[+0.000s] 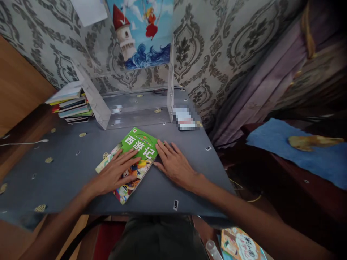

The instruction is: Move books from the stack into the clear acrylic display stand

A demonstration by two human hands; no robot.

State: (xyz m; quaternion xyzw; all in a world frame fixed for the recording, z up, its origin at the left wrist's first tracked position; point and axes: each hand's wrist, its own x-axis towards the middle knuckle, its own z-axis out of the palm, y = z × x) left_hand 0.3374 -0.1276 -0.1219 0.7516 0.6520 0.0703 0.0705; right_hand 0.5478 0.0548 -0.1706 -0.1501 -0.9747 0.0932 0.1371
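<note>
A green picture book (141, 139) with large white Chinese characters on its cover lies closed and slanted on the dark grey tablecloth. Across its lower left part rests my left hand (118, 171), palm down with fingers stretched out. My right hand (173, 164) lies flat on the cloth at the book's right edge, fingers extended, the fingertips touching or very near that edge. A pale printed corner (101, 166) sticks out on the book's left side; whether it is a second book underneath, I cannot tell. Neither hand grips anything.
A clear acrylic stand (138, 117) stands behind the book. Stacked books (74, 104) sit at the back left, near a white cable (35, 142). A blurred-out item (187, 119) lies right of the stand. Below the table's right side is another book (241, 243).
</note>
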